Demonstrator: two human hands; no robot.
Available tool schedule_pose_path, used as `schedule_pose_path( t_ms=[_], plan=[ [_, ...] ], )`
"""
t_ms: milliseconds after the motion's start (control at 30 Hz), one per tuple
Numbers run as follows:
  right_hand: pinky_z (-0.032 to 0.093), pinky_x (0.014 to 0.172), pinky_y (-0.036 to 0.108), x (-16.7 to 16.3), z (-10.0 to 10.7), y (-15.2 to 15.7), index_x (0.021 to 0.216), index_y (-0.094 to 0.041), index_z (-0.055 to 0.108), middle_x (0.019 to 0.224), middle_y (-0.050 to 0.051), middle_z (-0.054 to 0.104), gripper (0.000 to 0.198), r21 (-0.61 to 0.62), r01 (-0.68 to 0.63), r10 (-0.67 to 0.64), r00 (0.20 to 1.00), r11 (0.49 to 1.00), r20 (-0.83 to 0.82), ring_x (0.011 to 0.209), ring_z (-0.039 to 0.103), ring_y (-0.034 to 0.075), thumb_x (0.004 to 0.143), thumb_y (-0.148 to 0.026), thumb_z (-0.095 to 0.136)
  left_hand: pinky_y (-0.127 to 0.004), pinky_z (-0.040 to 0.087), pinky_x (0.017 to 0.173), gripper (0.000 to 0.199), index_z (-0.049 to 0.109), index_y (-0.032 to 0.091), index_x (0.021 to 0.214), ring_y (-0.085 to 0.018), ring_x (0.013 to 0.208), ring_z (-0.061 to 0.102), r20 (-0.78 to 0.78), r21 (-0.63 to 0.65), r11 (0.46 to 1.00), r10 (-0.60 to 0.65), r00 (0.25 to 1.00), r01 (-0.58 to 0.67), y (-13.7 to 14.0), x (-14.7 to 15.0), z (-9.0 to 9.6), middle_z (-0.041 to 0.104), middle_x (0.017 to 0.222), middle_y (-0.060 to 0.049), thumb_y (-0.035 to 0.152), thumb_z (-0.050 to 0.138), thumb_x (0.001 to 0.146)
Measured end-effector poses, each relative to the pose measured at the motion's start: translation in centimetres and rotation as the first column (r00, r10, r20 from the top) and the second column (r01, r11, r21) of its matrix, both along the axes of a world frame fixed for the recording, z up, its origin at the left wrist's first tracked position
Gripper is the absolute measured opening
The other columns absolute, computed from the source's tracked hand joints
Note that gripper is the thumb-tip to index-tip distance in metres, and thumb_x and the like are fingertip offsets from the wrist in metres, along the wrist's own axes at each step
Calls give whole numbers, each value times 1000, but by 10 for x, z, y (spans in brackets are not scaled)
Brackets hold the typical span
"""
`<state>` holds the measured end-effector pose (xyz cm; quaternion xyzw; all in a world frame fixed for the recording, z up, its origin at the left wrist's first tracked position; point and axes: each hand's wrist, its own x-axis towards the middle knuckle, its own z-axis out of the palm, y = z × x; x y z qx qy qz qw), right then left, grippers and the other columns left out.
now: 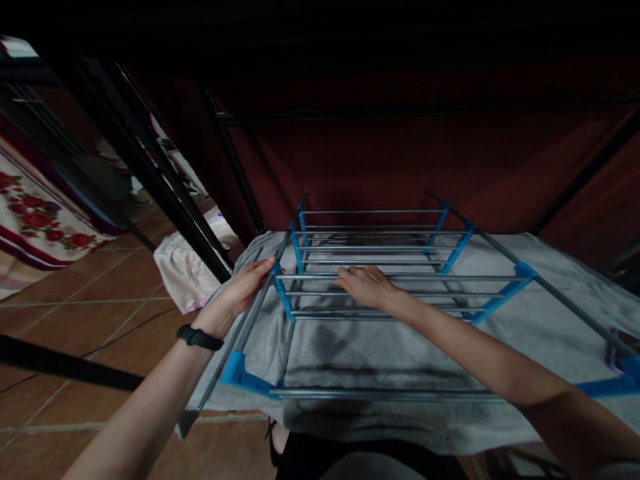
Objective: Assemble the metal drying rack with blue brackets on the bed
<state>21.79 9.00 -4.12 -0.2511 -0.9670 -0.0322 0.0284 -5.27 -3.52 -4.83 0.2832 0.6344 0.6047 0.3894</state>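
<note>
A clothes drying rack (501,295) of grey metal tubes and blue plastic joints lies on a bed covered with a grey blanket (350,353). My left hand (255,275) is closed around the rack's left side tube, at a blue joint; some of its fingertips are hidden behind the tube. A dark band (200,337) circles my left wrist. On a crossbar near the rack's middle, my right hand (367,285) has its fingers curled over the rod. Its forearm passes above the rack's near end.
Black metal bed posts (150,173) stand on the left, and a dark red cloth (375,160) hangs behind. A striped cloth (183,267) droops toward the tiled floor (115,333). A flowered blanket (40,207) hangs far left. A purple-edged object (614,352) is at right.
</note>
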Motion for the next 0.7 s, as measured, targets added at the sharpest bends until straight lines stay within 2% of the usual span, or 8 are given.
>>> schedule_pose_path(
  t_ms=[67,133,367,500,700],
  plan=[
    [51,79,35,-1,-2,2,121,-22,59,108,9,75,42,6,-4,4,1000,1000,5,99,72,28,107,-48,29,-47,61,75,35,71,24,96,-31,85,73,43,-41,998,-51,998,53,5,1,-3,74,93,-10,50,78,74],
    [51,80,34,-1,-3,2,121,-22,60,109,9,75,41,4,-6,6,1000,1000,7,100,72,27,107,-48,30,-47,61,74,36,72,24,97,-32,84,73,18,-60,997,-49,999,50,8,0,-6,74,90,-9,50,79,74],
    [51,83,36,-1,-2,2,123,-23,59,110,10,75,43,-15,13,-13,1000,1000,22,101,71,27,107,-48,28,-43,61,72,36,73,24,92,-29,80,72,-191,-43,999,-40,981,32,11,0,-10,70,79,-6,53,75,72],
    [51,85,37,-1,-3,3,123,-22,59,111,11,75,43,-16,8,-8,1000,1000,29,102,71,28,107,-48,29,-43,60,78,40,74,22,93,-30,88,72,-283,-41,998,-48,958,38,12,-3,-11,70,82,-7,56,71,73],
    [51,82,36,0,-5,5,122,-22,60,109,10,75,43,-3,3,-3,1000,1000,1,101,71,28,106,-50,31,-45,59,78,37,72,23,96,-30,85,71,-235,-72,996,-61,970,45,10,0,-10,69,84,-6,53,71,74]
  ],
)
